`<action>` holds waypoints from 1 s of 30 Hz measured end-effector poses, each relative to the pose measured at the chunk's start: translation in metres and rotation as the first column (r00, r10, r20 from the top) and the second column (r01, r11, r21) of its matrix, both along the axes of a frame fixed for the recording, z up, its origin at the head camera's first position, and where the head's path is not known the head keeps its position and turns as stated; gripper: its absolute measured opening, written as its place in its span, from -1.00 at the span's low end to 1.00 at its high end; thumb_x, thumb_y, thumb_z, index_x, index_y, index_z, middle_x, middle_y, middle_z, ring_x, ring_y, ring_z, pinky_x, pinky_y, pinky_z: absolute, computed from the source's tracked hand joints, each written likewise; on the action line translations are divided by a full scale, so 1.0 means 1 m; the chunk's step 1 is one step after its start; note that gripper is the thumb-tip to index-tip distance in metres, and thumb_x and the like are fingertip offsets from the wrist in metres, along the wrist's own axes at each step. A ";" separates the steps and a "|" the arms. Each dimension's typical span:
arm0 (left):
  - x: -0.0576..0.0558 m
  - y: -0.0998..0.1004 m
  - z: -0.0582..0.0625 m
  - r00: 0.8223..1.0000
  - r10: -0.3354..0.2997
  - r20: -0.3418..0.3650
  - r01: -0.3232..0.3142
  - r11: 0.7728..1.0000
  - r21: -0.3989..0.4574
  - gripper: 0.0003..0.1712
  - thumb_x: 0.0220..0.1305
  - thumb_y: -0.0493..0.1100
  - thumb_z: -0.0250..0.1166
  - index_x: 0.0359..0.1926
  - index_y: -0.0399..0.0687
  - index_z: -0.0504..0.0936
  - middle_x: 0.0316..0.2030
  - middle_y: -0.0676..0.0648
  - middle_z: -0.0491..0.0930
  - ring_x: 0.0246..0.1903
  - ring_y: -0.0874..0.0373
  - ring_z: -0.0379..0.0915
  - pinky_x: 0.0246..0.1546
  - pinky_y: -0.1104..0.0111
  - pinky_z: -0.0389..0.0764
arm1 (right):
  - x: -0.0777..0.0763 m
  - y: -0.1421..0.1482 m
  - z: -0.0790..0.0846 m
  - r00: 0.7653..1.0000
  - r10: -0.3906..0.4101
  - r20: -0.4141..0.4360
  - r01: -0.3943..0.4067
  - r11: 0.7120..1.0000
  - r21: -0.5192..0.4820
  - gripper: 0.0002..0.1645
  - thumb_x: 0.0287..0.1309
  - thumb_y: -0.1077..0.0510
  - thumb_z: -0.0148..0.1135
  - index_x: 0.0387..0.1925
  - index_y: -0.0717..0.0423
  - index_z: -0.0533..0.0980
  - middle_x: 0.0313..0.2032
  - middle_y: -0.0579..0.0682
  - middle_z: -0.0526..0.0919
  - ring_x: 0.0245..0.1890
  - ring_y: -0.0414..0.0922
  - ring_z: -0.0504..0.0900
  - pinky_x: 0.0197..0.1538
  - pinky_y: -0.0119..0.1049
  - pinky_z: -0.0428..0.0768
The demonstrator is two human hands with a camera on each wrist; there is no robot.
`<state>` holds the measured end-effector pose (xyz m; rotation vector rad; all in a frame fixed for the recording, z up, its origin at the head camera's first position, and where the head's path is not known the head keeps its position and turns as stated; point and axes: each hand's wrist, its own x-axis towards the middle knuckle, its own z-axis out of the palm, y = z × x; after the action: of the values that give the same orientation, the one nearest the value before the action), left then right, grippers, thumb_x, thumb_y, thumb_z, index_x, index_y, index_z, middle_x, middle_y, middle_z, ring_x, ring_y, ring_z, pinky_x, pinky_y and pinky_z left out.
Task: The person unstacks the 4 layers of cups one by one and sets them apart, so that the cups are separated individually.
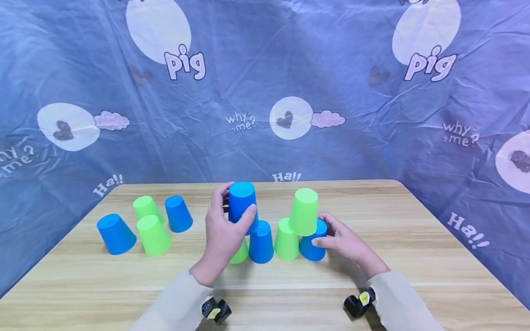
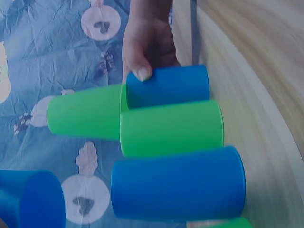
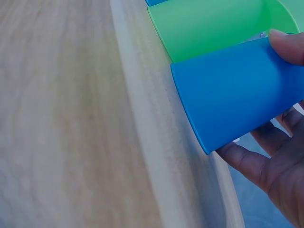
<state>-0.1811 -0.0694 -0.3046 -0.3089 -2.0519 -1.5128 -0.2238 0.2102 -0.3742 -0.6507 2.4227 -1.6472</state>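
My left hand (image 1: 225, 234) grips an upside-down blue cup (image 1: 241, 200) around its sides, raised over the left part of a row of upside-down cups. From left to right, that row has a partly hidden green cup (image 1: 239, 254), a blue cup (image 1: 261, 243), a green cup (image 1: 286, 243) and an end blue cup (image 1: 310, 250). Another green cup (image 1: 304, 209) stands across the two right-hand cups. With thumb and fingers on opposite sides, my right hand (image 1: 343, 239) holds the end blue cup (image 3: 232, 90). The raised cup (image 2: 33, 197) appears partly at the left wrist view's lower left.
To the left on the wooden table (image 1: 414, 257) stand two blue cups, one nearer (image 1: 117, 234) and one farther (image 1: 179, 214), with two green cups, one farther (image 1: 146, 207) and one nearer (image 1: 154, 235). A blue printed cloth (image 1: 256, 156) hangs behind the table.
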 end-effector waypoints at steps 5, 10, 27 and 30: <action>-0.001 -0.017 -0.001 0.999 0.015 -0.050 -0.014 1.000 0.019 -0.37 0.10 -0.20 0.28 0.19 -0.08 0.27 0.00 -0.13 0.42 -0.06 0.04 0.37 -0.15 0.12 0.46 | -0.001 0.000 -0.001 1.000 0.003 0.001 -0.003 1.000 -0.003 -0.37 0.07 0.22 0.23 0.15 0.27 0.22 0.05 0.23 0.42 0.06 0.03 0.41 0.10 -0.15 0.40; -0.004 -0.035 -0.003 0.995 0.047 -0.090 -0.044 0.998 0.034 -0.36 0.09 -0.22 0.27 0.19 -0.17 0.25 -0.02 -0.18 0.41 -0.09 0.05 0.36 -0.16 0.10 0.46 | -0.001 0.000 -0.001 1.000 -0.003 0.006 0.002 1.000 0.009 -0.37 0.08 0.20 0.22 0.16 0.25 0.21 0.06 0.20 0.42 0.06 0.00 0.41 0.09 -0.14 0.41; 0.008 -0.103 -0.008 0.947 0.291 -0.134 -0.296 0.955 -0.019 -0.38 0.12 -0.27 0.25 0.21 -0.22 0.27 -0.03 -0.09 0.41 -0.15 0.28 0.29 -0.19 0.32 0.32 | -0.002 0.001 -0.001 1.000 0.020 0.018 -0.020 1.000 -0.019 -0.36 0.09 0.20 0.23 0.17 0.22 0.20 0.07 0.21 0.41 0.08 0.09 0.39 0.11 -0.10 0.39; 0.011 -0.113 -0.009 0.930 0.346 -0.120 -0.351 0.936 -0.025 -0.37 0.13 -0.25 0.26 0.23 -0.14 0.28 -0.03 0.09 0.39 -0.12 0.31 0.29 -0.17 0.40 0.33 | -0.002 0.001 -0.001 0.999 0.036 0.004 -0.036 0.999 -0.007 -0.37 0.11 0.19 0.22 0.17 0.22 0.20 0.06 0.21 0.42 0.07 0.07 0.40 0.11 -0.09 0.40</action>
<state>-0.1704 -0.1827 -0.3133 -0.0403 -1.9310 -1.2045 -0.2260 0.2113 -0.3753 -0.6867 2.3892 -1.6423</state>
